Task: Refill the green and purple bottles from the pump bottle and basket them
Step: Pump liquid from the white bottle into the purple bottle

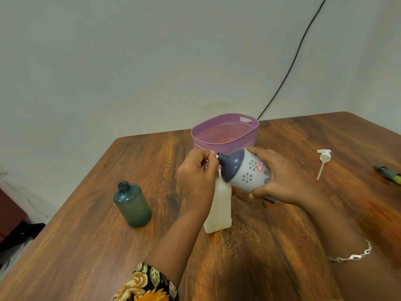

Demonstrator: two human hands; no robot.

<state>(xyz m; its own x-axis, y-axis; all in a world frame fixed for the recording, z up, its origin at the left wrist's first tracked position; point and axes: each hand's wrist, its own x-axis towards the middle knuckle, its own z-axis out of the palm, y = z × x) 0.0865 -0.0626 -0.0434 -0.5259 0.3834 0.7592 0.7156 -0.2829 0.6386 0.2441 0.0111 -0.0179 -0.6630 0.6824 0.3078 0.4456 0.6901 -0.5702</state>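
Uncapping the purple bottle, apparently: right hand wraps its grip round the body, left hand pinches a white piece at the spout; steady it, twist gently.

Pump bottle neck hidden; object cropped

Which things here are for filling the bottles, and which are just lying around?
For the job: purple bottle, green bottle, white bottle, its pump lying off, basket.

Just lying about: pen-like thing at the table's right edge, black cable on the wall.
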